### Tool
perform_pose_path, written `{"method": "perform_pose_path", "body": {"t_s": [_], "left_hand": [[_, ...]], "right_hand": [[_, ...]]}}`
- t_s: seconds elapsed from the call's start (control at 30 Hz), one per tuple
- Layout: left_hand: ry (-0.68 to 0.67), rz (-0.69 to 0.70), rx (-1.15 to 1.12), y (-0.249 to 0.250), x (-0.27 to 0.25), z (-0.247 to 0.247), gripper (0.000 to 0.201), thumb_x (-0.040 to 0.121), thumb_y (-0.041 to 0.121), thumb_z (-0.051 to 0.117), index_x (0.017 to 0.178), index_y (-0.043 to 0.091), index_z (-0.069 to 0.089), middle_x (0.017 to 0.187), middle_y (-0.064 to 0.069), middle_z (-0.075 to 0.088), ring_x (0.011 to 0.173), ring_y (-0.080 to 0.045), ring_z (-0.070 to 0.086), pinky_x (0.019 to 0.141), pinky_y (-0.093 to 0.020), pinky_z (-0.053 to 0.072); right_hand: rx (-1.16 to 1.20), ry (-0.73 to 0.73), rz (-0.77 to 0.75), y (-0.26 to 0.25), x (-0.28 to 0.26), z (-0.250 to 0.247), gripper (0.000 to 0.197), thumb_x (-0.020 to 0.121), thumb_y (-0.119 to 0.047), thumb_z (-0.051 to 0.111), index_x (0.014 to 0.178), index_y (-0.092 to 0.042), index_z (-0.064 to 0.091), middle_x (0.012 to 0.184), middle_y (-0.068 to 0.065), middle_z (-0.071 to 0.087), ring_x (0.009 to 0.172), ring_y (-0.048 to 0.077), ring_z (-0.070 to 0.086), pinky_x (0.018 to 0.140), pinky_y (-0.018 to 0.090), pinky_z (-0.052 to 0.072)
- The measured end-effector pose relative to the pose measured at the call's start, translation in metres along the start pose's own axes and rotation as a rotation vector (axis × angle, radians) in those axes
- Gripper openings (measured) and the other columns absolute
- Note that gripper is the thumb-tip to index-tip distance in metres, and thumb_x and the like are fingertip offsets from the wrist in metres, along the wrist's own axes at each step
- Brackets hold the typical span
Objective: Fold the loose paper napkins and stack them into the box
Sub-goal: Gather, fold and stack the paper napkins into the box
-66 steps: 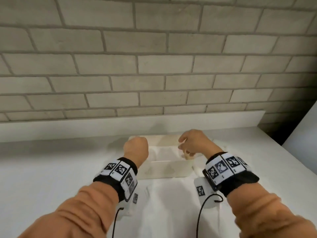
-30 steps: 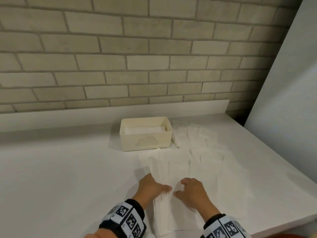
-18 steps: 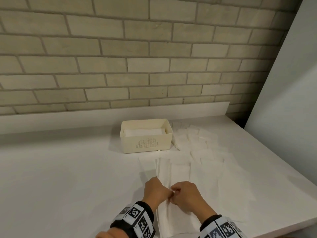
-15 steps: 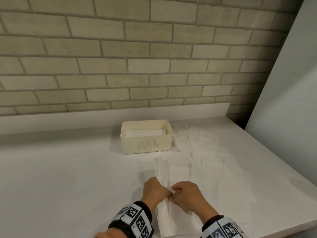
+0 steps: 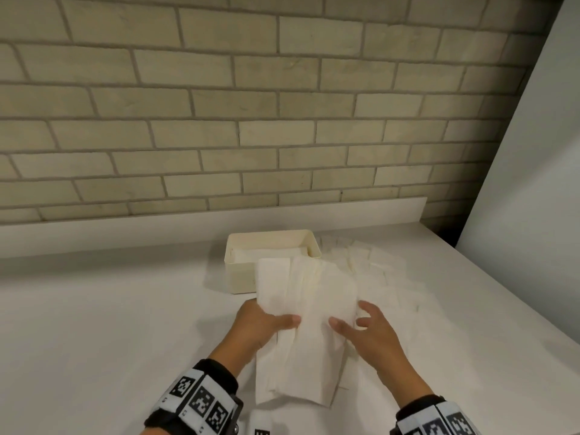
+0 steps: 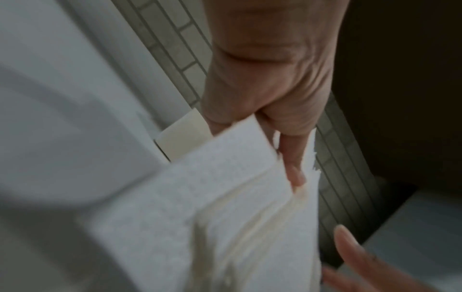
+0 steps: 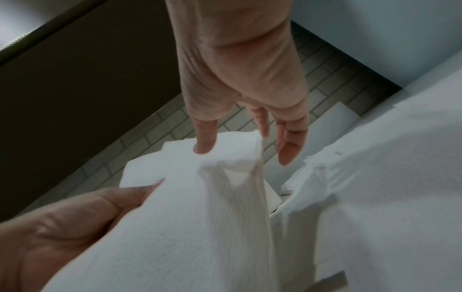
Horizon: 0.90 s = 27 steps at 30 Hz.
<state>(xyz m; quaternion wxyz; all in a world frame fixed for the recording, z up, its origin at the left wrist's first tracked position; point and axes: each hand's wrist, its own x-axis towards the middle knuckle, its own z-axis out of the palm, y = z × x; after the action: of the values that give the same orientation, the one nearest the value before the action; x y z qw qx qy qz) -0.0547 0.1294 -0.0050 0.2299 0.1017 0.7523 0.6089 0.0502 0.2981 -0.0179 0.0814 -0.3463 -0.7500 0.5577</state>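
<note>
Left hand [image 5: 262, 324] pinches the raised napkin [image 5: 309, 312] between thumb and fingers; right hand [image 5: 365, 332] pinches its opposite edge, remaining fingers spread. The napkin hides the front of the box [image 5: 241, 271]; other napkins [image 5: 383, 277] on the surface [image 5: 110, 324] blur together.

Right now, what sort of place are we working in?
Probably a kitchen or pantry counter: a white countertop against a brick wall, with a napkin box on it.
</note>
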Motion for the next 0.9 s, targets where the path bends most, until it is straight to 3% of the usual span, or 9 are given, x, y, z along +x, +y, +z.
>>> {"method": "perform_pose_path", "body": {"t_s": [0.07,0.1,0.2,0.27,0.4,0.53,0.67,0.77,0.9], "left_hand": [[-0.046,0.031,-0.104,0.007,-0.002,-0.005,0.037,0.064,0.006,0.083,0.097,0.014,0.067,0.103,-0.004,0.071,0.097,-0.020,0.066,0.086,-0.033,0.052],[-0.072,0.045,-0.133,0.009,-0.003,-0.006,0.036,0.065,0.004,0.083,0.096,0.015,0.068,0.103,-0.004,0.072,0.098,-0.020,0.066,0.084,-0.032,0.052],[-0.141,0.074,-0.141,0.012,-0.005,-0.005,0.034,0.067,0.001,0.080,0.095,0.018,0.070,0.099,-0.001,0.074,0.097,-0.017,0.069,0.086,-0.031,0.053],[-0.139,0.072,-0.135,0.013,-0.005,-0.005,0.034,0.068,0.000,0.079,0.096,0.017,0.070,0.100,-0.002,0.074,0.097,-0.018,0.069,0.089,-0.033,0.053],[-0.068,0.062,-0.105,0.012,-0.001,-0.009,0.041,0.066,0.007,0.082,0.104,0.014,0.067,0.105,-0.003,0.071,0.102,-0.022,0.066,0.095,-0.040,0.051],[-0.072,0.040,-0.172,0.015,0.000,-0.009,0.042,0.073,0.008,0.078,0.112,0.010,0.063,0.108,-0.005,0.070,0.102,-0.024,0.065,0.095,-0.042,0.050],[-0.120,0.039,-0.219,0.017,-0.003,0.005,0.030,0.089,0.035,0.058,0.116,0.022,0.057,0.108,0.009,0.067,0.106,-0.015,0.061,0.102,-0.033,0.043],[-0.111,0.066,-0.228,0.020,-0.007,0.017,0.022,0.091,0.045,0.048,0.107,0.030,0.052,0.098,0.017,0.063,0.093,-0.003,0.060,0.082,-0.018,0.047],[-0.117,0.135,-0.225,0.018,-0.006,0.027,0.039,0.073,0.046,0.066,0.106,0.028,0.059,0.102,0.004,0.072,0.094,-0.012,0.069,0.076,-0.023,0.055]], "right_hand": [[0.239,-0.049,0.039,-0.004,0.001,0.000,0.093,0.068,-0.038,0.080,0.145,-0.019,0.029,0.133,0.009,0.053,0.117,0.027,0.055,0.095,0.036,0.047],[0.341,-0.112,0.040,-0.006,0.001,0.001,0.087,0.068,-0.033,0.079,0.141,-0.016,0.035,0.127,0.007,0.059,0.113,0.025,0.059,0.093,0.036,0.049],[0.577,-0.272,0.008,-0.009,0.001,0.005,0.044,0.075,-0.018,0.071,0.118,-0.012,0.060,0.103,0.004,0.074,0.094,0.020,0.070,0.077,0.030,0.056],[0.653,-0.247,0.000,-0.012,0.003,0.007,0.026,0.082,-0.009,0.067,0.108,-0.011,0.065,0.098,0.006,0.075,0.088,0.021,0.072,0.069,0.029,0.057],[0.667,-0.130,0.010,-0.013,0.010,0.006,0.019,0.087,-0.008,0.063,0.105,-0.007,0.066,0.097,0.008,0.074,0.087,0.024,0.068,0.072,0.033,0.054],[0.736,-0.117,0.012,-0.021,0.008,0.007,0.014,0.089,-0.010,0.060,0.102,-0.006,0.065,0.100,0.010,0.071,0.091,0.027,0.066,0.081,0.036,0.053],[0.677,-0.152,0.025,-0.030,0.004,0.015,0.018,0.091,-0.017,0.060,0.106,-0.008,0.060,0.103,0.011,0.071,0.095,0.028,0.067,0.083,0.040,0.054],[0.545,-0.094,-0.013,-0.033,0.002,0.022,0.017,0.090,-0.023,0.061,0.104,-0.015,0.057,0.103,0.009,0.069,0.093,0.026,0.067,0.077,0.037,0.055],[0.443,-0.068,-0.095,-0.040,-0.004,0.030,0.020,0.091,-0.030,0.057,0.107,-0.019,0.052,0.101,0.003,0.065,0.089,0.020,0.065,0.072,0.032,0.054]]}}
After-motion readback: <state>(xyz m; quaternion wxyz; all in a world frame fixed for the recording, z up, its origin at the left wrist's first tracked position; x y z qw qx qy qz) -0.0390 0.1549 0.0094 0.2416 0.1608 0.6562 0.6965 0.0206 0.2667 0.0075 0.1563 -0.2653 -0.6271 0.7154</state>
